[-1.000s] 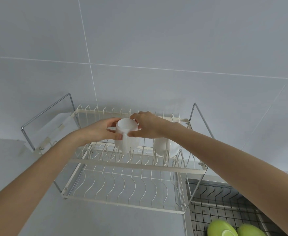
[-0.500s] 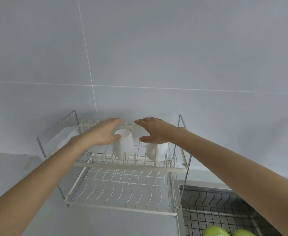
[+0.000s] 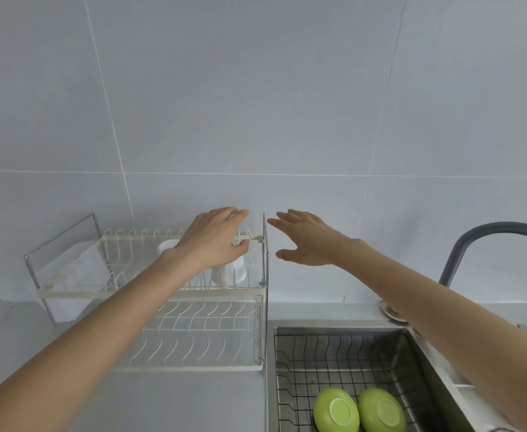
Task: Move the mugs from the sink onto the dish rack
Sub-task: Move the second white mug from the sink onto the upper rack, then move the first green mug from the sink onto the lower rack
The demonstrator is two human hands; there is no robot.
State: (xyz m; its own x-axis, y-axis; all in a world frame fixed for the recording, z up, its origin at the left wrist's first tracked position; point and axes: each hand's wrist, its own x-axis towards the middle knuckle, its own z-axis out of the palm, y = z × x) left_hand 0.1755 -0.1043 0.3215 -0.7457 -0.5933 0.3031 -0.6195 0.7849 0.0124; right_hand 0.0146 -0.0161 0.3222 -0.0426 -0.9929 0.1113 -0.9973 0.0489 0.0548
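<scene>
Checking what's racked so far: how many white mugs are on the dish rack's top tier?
2. One white mug stands upside down just left of the left hand; the other is below that hand, near the dish rack's right end. The hand may hide more.

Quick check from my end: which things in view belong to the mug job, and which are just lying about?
Part of the job:
- white mugs, one and another, on the top tier
- dish rack
- sink
- left hand, open
- right hand, open

Just lying about:
- two green bowls, and, upside down in the sink
- faucet
</scene>
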